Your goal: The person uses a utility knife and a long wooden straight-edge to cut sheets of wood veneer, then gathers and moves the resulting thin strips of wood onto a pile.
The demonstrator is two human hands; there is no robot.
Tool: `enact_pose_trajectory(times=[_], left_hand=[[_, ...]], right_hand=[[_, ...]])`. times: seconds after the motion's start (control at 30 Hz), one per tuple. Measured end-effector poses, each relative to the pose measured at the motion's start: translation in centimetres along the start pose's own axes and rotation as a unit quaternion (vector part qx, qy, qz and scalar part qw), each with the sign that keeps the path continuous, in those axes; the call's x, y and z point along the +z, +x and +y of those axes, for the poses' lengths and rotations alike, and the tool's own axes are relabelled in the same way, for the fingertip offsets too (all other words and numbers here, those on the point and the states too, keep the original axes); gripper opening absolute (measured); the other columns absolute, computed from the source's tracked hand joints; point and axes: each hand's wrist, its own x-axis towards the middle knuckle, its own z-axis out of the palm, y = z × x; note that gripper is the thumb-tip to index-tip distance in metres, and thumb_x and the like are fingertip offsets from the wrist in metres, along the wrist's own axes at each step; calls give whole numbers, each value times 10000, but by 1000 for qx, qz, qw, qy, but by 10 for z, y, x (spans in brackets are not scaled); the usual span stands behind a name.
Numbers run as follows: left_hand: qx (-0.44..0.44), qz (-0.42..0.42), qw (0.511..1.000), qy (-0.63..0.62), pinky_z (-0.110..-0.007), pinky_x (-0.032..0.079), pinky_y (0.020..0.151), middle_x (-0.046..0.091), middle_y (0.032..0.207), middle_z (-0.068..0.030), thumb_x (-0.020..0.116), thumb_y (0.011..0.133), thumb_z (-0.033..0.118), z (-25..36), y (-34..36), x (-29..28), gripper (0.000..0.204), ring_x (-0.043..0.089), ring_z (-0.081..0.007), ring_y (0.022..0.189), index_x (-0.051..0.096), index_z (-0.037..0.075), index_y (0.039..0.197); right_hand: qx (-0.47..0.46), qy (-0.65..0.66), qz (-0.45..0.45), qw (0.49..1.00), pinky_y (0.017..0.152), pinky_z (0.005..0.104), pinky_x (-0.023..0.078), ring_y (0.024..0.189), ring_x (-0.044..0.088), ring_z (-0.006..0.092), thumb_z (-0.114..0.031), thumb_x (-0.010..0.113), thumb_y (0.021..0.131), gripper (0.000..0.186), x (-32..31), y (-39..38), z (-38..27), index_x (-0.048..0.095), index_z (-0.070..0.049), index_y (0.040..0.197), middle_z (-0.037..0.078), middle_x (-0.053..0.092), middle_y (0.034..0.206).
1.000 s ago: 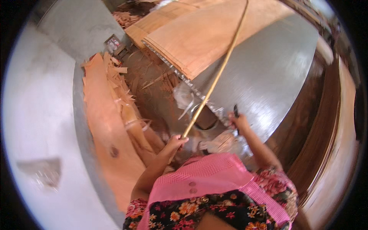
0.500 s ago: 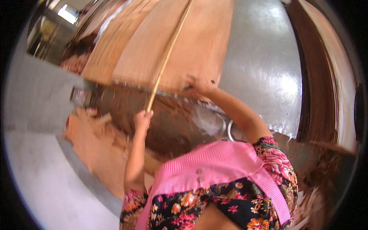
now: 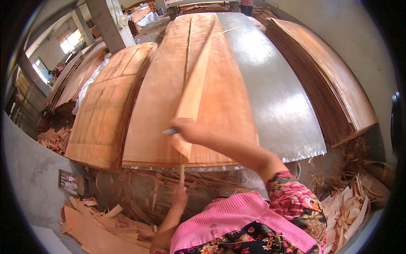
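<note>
A wide sheet of thin wood veneer (image 3: 156, 106) tops a stack in front of me, its right part folded up and over in a long narrow flap (image 3: 195, 95). My left hand (image 3: 179, 197), low at the near edge, is closed around the end of a long thin wooden stick (image 3: 182, 172). The stick runs away from me under the flap and shows again farther off. My right hand (image 3: 186, 129), blurred, is closed at the near part of the flap. A small grey blade-like tool (image 3: 171, 131) sticks out of it to the left.
A shiny grey metal-like surface (image 3: 275, 97) lies right of the veneer. Stacks of veneer stand at the left (image 3: 101, 114) and far right (image 3: 338, 72). Torn veneer scraps (image 3: 105, 228) cover the floor near me. A concrete pillar (image 3: 105, 23) rises at the back left.
The view has tilted up to show more of the room. My right hand has moved left from the sheet's near right part, and the veneer now folds over the stick. My left hand still grips the stick.
</note>
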Motion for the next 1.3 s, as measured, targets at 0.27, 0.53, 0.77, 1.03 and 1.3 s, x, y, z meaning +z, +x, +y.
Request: enact_pose_trajectory(times=[0.27,0.53,0.77,1.03,1.3], left_hand=[[-5,-120,982,-147,-395,472,615,557,862,-204,468,826,76,-1,81,4,393,559,-328,709,399,20,1209],[-139,-198,841,-483,-230,395,329,539,618,-65,499,847,158,-25,138,-18,265,472,-104,382,445,11,1061],[-83,-189,835,-510,-198,409,381,523,624,-29,483,853,129,4,155,-146,345,471,-79,430,409,-14,1158],[364,4,917,-165,-364,477,725,596,893,-85,537,842,354,-21,109,-154,610,596,-233,798,303,25,1299],[29,273,946,173,-577,134,995,303,1374,-106,562,784,237,-155,133,-95,561,209,-322,1293,356,80,1282]], right_hand=[[62,-260,-307,914,740,349,463,890,573,238,-94,453,819,189,184,88,45,563,-60,968,136,598,927],[47,-109,-145,982,721,319,476,850,585,193,-150,469,856,227,150,87,58,566,-57,1040,98,625,908],[552,249,101,789,390,195,310,512,497,99,-468,507,836,437,52,25,31,549,-40,916,42,555,679],[500,373,260,737,427,241,333,477,424,77,-354,505,826,279,33,14,-21,528,-132,657,-12,486,568],[543,236,334,734,508,279,427,583,535,140,-279,591,797,260,-75,-55,-47,546,-40,890,56,570,731]])
